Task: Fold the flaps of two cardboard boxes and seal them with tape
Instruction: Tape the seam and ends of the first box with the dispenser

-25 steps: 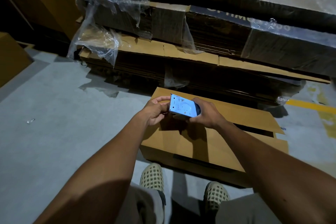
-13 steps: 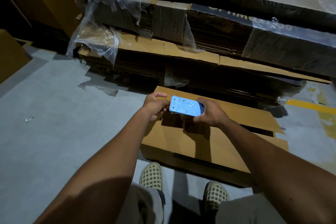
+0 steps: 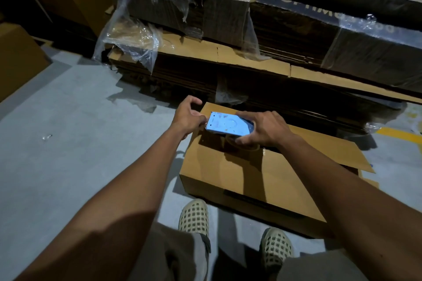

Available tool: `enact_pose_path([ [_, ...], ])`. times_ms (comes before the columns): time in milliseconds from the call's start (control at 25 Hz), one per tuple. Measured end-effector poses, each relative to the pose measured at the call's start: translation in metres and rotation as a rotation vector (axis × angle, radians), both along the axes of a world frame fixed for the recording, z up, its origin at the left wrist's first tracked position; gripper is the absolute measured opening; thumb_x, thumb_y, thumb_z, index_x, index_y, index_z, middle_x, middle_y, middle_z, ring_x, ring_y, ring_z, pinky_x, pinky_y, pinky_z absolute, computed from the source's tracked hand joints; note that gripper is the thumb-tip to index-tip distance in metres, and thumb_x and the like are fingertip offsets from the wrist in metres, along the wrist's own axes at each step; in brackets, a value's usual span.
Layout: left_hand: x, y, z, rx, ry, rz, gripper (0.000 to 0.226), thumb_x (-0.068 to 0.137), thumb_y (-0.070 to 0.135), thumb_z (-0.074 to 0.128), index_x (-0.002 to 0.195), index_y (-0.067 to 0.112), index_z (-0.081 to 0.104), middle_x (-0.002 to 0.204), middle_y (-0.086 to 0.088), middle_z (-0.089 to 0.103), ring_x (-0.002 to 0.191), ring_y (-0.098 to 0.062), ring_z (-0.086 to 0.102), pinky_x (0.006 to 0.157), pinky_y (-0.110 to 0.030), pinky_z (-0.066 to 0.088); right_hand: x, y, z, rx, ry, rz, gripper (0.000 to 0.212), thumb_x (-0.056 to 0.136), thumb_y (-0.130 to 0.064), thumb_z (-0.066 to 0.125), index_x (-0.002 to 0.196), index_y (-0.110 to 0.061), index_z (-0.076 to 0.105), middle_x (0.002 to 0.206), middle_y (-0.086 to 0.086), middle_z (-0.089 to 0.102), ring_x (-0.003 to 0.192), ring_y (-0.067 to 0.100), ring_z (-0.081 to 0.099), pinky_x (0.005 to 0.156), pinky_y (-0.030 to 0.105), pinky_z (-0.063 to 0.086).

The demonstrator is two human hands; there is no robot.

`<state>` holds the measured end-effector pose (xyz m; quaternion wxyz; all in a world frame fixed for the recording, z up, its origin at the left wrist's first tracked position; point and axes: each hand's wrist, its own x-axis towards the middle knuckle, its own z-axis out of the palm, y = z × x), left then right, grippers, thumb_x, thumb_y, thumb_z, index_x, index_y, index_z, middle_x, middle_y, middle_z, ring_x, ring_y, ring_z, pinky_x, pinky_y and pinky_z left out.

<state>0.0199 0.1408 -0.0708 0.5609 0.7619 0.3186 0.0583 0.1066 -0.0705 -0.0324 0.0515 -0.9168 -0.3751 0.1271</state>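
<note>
cardboard box (image 3: 258, 180) sits on the grey floor (image 3: 75, 143) by my shoes, flaps down. my right hand (image 3: 262, 131) grips the blue tape dispenser (image 3: 229, 123) over its far-left corner; my left hand (image 3: 188, 116) pinches the dispenser's front end.

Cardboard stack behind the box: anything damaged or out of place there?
Yes. The plastic wrap on the flat cardboard stack is torn, hanging in loose shreds at its left end. On the box itself, the right flap sits unsealed.
</note>
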Motion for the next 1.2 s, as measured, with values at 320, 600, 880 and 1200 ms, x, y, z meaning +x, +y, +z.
enact_pose_path([
  [320, -0.010, 0.055, -0.029, -0.011, 0.048, 0.159, 0.054, 0.079, 0.004, 0.076, 0.118, 0.027, 0.046, 0.100, -0.015, 0.067, 0.092, -0.027, 0.068, 0.083, -0.040, 0.059, 0.021, 0.016, -0.001, -0.188, -0.085, 0.031, 0.078, 0.077, -0.068, 0.062, 0.145, -0.040, 0.035, 0.125, 0.000, 0.058, 0.113, 0.021, 0.049, 0.093, 0.039, 0.027],
  [600, 0.000, 0.054, -0.039, 0.036, 0.091, 0.126, 0.063, 0.081, 0.000, 0.073, 0.130, 0.023, 0.043, 0.096, -0.010, 0.062, 0.092, -0.024, 0.064, 0.086, -0.038, 0.056, 0.018, 0.032, -0.032, -0.281, -0.091, -0.051, 0.084, 0.070, -0.074, 0.064, 0.143, -0.043, 0.037, 0.124, -0.001, 0.060, 0.114, 0.023, 0.052, 0.094, 0.043, 0.025],
  [880, 0.000, 0.055, -0.065, -0.086, 0.135, 0.147, 0.061, 0.078, 0.004, 0.078, 0.128, 0.020, 0.047, 0.094, -0.010, 0.069, 0.089, -0.023, 0.067, 0.088, -0.040, 0.056, 0.013, 0.053, -0.053, -0.347, -0.082, -0.037, 0.085, 0.067, -0.073, 0.067, 0.141, -0.038, 0.042, 0.123, -0.003, 0.061, 0.113, 0.024, 0.056, 0.099, 0.048, 0.023],
  [1200, -0.003, 0.057, -0.088, -0.132, 0.137, 0.176, 0.053, 0.080, 0.011, 0.079, 0.125, 0.019, 0.053, 0.100, -0.008, 0.070, 0.081, -0.017, 0.064, 0.068, -0.024, 0.050, 0.014, 0.053, -0.062, -0.328, -0.094, -0.035, 0.083, 0.068, -0.072, 0.066, 0.140, -0.038, 0.042, 0.119, -0.003, 0.063, 0.109, 0.024, 0.058, 0.100, 0.049, 0.024],
])
